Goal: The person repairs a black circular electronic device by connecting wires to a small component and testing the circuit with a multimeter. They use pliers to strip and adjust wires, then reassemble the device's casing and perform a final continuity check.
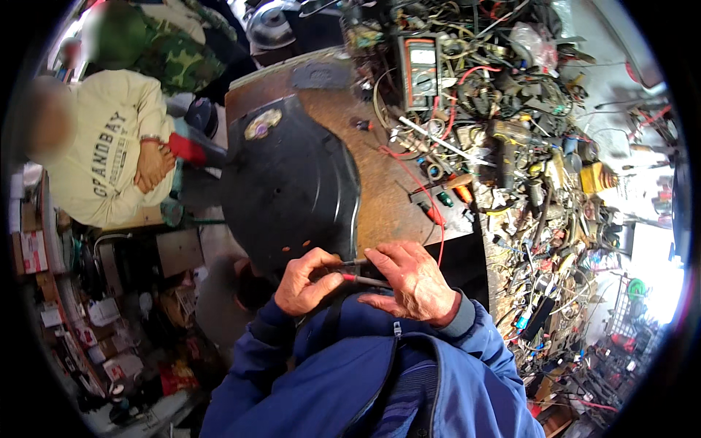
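Both hands meet just off the near edge of the workbench, in front of my blue jacket. My left hand (310,281) is closed, thumb and forefinger pinching the red end of a thin pale rod (371,282). Along that rod, my right hand (415,281) is closed, its fingertips bent over a small dark narrow piece (355,261) that spans toward the left hand. Fingers partly hide both pieces, and their exact kind cannot be made out. Beyond the left hand lies a large black moulded panel (281,186) with a curved edge. A red lead (441,237) runs down near the right hand.
A multimeter (420,73) stands among heaped wires and tools on the right. Screwdrivers with orange and green handles (444,197) lie on the wooden bench (387,212). At left stands a person in a cream sweatshirt (113,146), hands folded; another person in camouflage (175,55) is behind.
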### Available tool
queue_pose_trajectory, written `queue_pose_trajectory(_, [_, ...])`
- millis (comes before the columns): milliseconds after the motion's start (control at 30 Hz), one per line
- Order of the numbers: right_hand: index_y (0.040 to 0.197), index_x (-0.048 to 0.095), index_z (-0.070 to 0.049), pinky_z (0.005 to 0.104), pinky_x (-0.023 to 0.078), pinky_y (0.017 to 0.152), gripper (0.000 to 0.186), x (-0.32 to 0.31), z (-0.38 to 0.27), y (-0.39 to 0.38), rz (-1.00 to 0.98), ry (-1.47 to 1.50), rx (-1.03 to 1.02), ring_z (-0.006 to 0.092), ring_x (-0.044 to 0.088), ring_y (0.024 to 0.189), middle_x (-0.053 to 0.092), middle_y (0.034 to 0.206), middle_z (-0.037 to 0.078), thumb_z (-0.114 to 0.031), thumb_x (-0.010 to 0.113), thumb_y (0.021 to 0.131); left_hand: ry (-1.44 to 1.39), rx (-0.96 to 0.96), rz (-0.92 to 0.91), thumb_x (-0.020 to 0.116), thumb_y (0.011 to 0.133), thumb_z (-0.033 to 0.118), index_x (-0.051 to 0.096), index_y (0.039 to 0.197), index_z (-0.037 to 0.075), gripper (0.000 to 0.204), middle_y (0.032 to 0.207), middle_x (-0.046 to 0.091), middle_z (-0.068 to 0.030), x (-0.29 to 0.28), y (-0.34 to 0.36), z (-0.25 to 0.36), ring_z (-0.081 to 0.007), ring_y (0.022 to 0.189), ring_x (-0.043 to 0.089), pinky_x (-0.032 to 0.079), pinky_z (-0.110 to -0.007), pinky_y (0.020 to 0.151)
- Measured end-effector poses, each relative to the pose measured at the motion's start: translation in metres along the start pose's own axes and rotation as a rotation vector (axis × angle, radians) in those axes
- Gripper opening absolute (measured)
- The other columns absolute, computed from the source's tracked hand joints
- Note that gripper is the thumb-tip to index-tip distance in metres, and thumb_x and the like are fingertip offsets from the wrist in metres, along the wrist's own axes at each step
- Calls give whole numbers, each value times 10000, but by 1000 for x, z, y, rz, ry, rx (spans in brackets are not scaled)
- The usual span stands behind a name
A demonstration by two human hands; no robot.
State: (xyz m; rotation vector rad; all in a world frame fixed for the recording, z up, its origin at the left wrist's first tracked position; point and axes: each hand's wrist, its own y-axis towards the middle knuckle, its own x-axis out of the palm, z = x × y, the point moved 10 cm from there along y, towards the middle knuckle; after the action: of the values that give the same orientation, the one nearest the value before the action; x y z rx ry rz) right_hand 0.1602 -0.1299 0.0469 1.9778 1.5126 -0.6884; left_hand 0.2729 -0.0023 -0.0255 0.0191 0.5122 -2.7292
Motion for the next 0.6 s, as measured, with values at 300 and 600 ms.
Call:
queue_pose_trajectory(300, [1264, 603, 29, 450, 513, 920, 642, 51, 9, 1, -261, 106, 28, 373, 639, 1041, 661, 1127, 191, -343, 824, 789, 28, -58, 103, 725, 926, 162, 644, 1076, -26, 254, 965, 711, -107, -14, -44, -38, -148, 894, 685, 545, -303, 817])
queue_pose_trajectory(600, [1240, 615, 45, 486, 521, 907, 601, 35, 27, 30, -151, 249, 8, 434, 631, 1062, 657, 1154, 244, -333, 821, 822, -138, -137, 273, 683, 927, 95, 633, 1054, -18, 178, 913, 663, -67, -42, -38, -57, -107, 791, 628, 524, -276, 724])
